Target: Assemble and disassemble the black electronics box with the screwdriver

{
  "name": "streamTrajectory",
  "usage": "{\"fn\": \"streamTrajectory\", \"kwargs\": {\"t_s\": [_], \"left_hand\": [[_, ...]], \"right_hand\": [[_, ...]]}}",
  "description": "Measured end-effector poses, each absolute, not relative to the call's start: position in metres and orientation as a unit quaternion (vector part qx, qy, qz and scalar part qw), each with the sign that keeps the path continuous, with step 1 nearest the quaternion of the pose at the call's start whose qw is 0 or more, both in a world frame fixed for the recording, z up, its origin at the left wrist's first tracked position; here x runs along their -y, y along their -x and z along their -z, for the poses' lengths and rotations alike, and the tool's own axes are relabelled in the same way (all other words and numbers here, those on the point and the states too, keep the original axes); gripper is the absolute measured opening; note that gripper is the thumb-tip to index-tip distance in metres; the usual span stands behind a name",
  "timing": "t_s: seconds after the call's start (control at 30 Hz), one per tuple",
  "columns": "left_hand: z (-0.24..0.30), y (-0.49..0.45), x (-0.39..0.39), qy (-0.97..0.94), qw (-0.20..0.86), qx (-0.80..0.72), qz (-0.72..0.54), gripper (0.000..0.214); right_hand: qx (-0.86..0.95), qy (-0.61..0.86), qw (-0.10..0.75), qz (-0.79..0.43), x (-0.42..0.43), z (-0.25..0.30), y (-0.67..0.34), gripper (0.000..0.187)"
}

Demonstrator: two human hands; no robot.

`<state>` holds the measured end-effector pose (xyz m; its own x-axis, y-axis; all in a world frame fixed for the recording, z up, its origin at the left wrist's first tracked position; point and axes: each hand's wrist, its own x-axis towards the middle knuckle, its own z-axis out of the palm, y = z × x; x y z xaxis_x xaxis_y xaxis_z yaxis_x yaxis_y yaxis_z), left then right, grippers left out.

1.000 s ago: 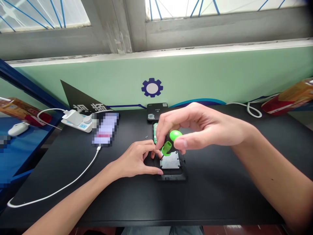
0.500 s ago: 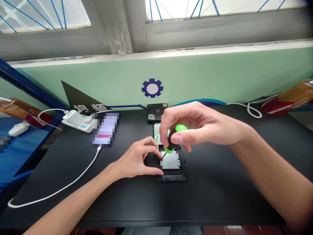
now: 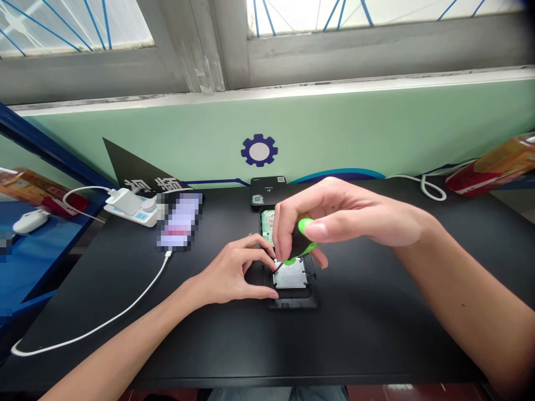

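A green-and-black screwdriver [image 3: 303,239] is held in my right hand [image 3: 346,220], whose fingers and thumb wrap its handle. Its thin shaft slants down to the left, with the tip at the upper left corner of a silver metal plate [image 3: 291,274]. That plate sits in an open black plastic case [image 3: 292,304] on the table. My left hand [image 3: 236,267] grips the case's left side, thumb at the near corner and fingertips beside the screwdriver tip. Behind, a green circuit board [image 3: 267,224] shows partly, the rest covered by my right hand.
A black cover [image 3: 267,192] lies against the green wall. To the left are a phone [image 3: 180,221] on a white cable [image 3: 125,314] and a white power strip [image 3: 132,207]. Bottles lie at both far sides, including a red-labelled one [image 3: 489,170] on the right.
My right hand has rolled the screwdriver handle, so its green stripes sit differently. The tip stays at the same corner, and my left hand keeps its place.
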<state>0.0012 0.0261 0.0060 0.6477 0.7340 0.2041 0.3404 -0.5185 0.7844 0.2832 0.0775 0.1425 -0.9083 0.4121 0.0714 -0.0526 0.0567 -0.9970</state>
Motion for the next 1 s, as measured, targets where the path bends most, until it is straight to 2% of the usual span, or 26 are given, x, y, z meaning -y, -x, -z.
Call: {"fn": "streamTrajectory", "kwargs": {"t_s": [0.53, 0.77, 1.0], "left_hand": [[-0.0058, -0.0010, -0.0261, -0.827, 0.374, -0.333, -0.254, 0.045], [-0.0077, -0.0026, -0.0263, -0.825, 0.383, -0.326, -0.259, 0.043], [-0.0067, -0.0020, -0.0269, -0.831, 0.369, -0.325, -0.259, 0.045]], "right_hand": [[0.722, 0.163, 0.166, -0.651, -0.0761, -0.1402, -0.2820, 0.033], [0.717, 0.113, 0.186, -0.662, -0.0761, -0.1380, -0.2780, 0.017], [0.699, 0.121, 0.159, -0.687, -0.0760, -0.1382, -0.2788, 0.028]]}}
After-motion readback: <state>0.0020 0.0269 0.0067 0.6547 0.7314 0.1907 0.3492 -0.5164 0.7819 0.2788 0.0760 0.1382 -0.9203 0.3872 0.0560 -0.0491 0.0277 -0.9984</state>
